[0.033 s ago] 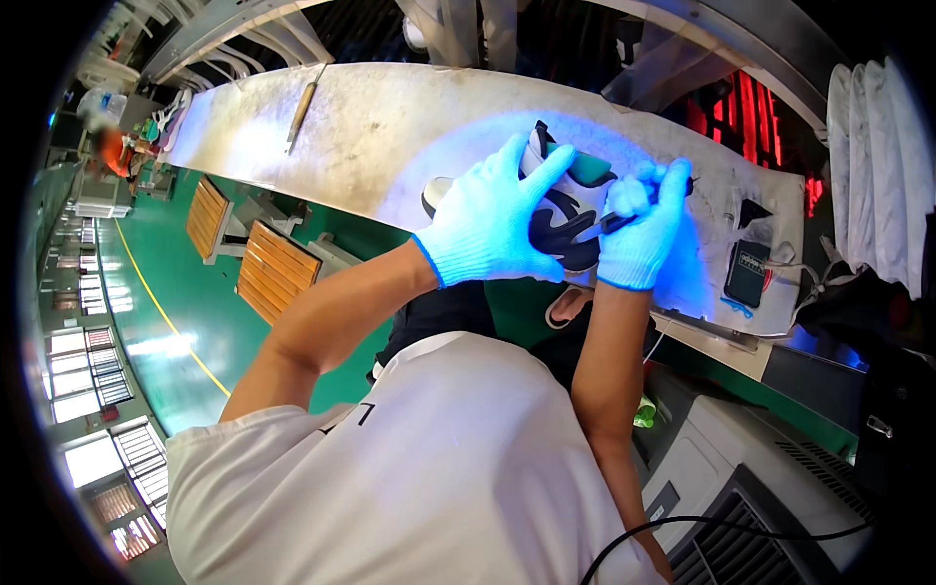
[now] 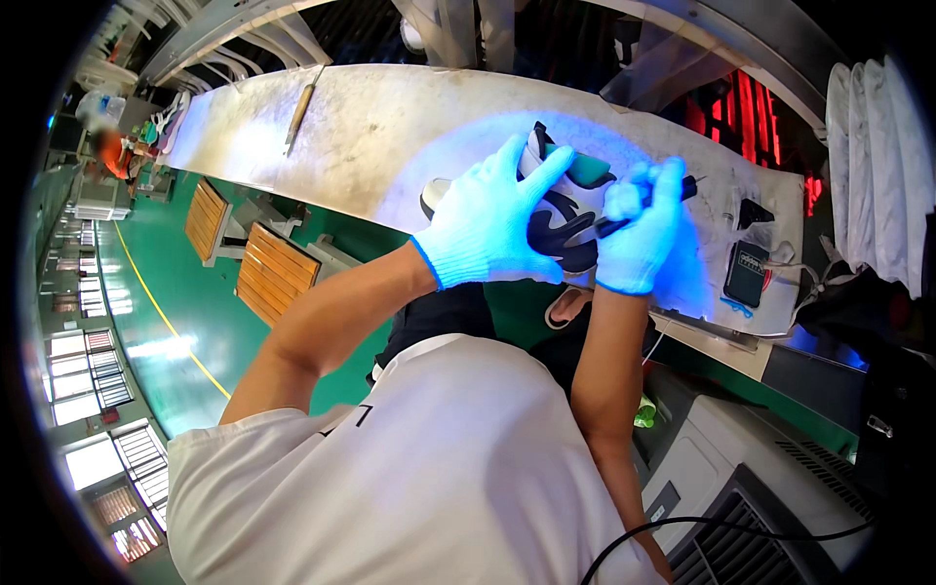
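Note:
A sneaker [image 2: 564, 237] in black, white and teal lies under a bright bluish patch of light on the worktable. My left hand [image 2: 485, 210], in a white knit glove, holds the shoe from its left side, with thumb and index finger spread wide around it. Beneath that hand the shoe is partly hidden; a pale rounded end shows past the knuckles. My right hand [image 2: 639, 229], gloved too, closes around a slim dark-handled tool [image 2: 690, 187]. One end of the tool sticks out beyond the fingers, while its other end points at the shoe's right side.
The long stained worktable [image 2: 380, 112] runs leftward, with a wooden-handled tool [image 2: 302, 107] on it. A dark phone-like device [image 2: 746, 273] lies at the right with cables. Wooden-slat seats [image 2: 276, 271] stand on the green floor. Red-glowing bars [image 2: 749, 117] show behind the table.
The tool in my right hand has shifted slightly, and more of its dark end now shows past the fingers. My left hand and the shoe stay in place.

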Available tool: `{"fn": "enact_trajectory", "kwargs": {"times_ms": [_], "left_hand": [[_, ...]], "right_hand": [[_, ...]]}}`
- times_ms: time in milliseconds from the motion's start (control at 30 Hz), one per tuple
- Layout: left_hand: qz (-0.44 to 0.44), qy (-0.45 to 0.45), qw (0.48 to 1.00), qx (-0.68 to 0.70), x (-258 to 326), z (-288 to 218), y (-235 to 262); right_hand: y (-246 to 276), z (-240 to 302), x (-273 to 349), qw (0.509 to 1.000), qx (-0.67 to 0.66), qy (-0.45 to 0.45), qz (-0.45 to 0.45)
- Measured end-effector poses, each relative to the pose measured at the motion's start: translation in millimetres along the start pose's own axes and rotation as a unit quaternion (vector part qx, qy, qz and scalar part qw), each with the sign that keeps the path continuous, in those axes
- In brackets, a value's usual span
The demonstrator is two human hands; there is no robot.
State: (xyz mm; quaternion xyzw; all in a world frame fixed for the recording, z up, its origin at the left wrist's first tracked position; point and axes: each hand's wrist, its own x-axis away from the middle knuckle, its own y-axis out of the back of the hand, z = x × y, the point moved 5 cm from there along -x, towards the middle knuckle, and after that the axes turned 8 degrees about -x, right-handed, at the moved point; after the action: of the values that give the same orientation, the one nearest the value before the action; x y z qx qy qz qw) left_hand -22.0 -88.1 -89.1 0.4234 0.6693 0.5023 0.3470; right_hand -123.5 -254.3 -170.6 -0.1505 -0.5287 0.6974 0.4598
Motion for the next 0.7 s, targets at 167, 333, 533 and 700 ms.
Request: {"fn": "enact_trajectory", "kwargs": {"times_ms": [167, 333, 533, 700], "left_hand": [[-0.021, 0.008, 1.000, -0.007, 5, 0, 0], [-0.053, -0.013, 0.998, 0.006, 14, -8, 6], [-0.138, -0.050, 0.989, 0.010, 36, -7, -5], [-0.158, -0.081, 0.984, 0.008, 41, -6, -12]], "right_hand": [[-16, 12, 8, 0.960, 0.271, 0.071, -0.020], [31, 78, -32, 0.638, 0.749, 0.174, -0.039], [13, 82, 31, 0.627, 0.716, 0.290, 0.099], [42, 25, 58, 0.792, 0.544, -0.145, 0.235]]}}
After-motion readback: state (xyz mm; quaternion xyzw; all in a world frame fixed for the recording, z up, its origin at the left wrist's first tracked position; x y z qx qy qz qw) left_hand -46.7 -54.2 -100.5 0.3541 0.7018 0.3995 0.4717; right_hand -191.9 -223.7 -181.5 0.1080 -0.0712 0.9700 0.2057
